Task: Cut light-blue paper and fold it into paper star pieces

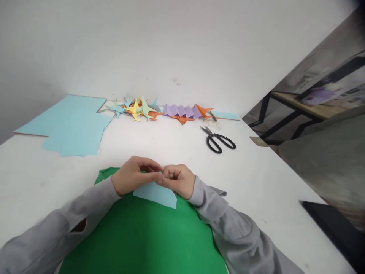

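Note:
A light blue sheet of paper (156, 195) is held over the green cloth (137, 236), its lower part hanging flat below my fingers. My left hand (137, 175) pinches the paper's upper part between thumb and fingers. Touching it fingertip to fingertip, my right hand (179, 180) grips the same paper from the right side. Fingers of both hands hide the paper's top edge, where a small pale tip shows between the thumbs.
Black-handled scissors (218, 140) lie on the white table (251, 171). Folded paper pieces (139, 109) and a purple pleated strip (181, 111) line the wall. Blue sheets (74, 121) are at the left, a dark object (333, 228) at the right edge.

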Motion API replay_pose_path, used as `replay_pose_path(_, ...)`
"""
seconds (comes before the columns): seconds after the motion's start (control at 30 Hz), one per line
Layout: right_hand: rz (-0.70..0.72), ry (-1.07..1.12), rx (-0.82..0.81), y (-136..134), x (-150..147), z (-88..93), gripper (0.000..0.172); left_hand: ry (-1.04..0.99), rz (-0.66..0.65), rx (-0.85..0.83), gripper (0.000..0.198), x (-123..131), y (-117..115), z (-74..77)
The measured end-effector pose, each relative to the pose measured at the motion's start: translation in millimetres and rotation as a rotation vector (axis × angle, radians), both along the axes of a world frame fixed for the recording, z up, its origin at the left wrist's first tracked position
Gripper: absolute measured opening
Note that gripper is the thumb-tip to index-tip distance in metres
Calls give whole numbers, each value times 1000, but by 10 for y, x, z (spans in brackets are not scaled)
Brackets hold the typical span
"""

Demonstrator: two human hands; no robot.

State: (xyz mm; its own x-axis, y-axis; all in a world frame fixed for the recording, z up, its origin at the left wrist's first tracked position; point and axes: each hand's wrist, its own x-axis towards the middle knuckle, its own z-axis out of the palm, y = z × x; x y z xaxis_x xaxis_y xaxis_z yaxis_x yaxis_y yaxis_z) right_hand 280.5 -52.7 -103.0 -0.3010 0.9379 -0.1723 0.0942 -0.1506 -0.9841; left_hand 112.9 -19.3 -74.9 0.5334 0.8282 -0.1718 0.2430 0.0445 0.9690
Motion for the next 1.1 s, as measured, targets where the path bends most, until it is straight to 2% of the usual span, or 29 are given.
replay_pose_path(0.13, 14, -22, 32, -24, -20, -10, 36, 88, -11, 162, 13, 53, -83, -20)
replay_pose_path(0.37, 55, -19, 86, -22, 2, -18, 31, 121, -17, 233, 12, 10, -53, 52)
replay_pose_path(0.47, 83, -22, 76, -22, 33, -15, 25, 122, -9, 185, 12, -13, -22, 43)
replay_pose_path(0.67, 185, 6, 30, -41, 64, 7, 18, 126, -178, -8, 14, -20, -21, 28)
replay_pose_path(0.8, 218, -39, 87, -50, 54, 35, 20, 133, -248, -81, 12, -12, -27, 46)
replay_pose_path(1.1, 190, -57, 53, -38, 40, 26, 19, 52, -181, -244, 12, 12, -19, 36)
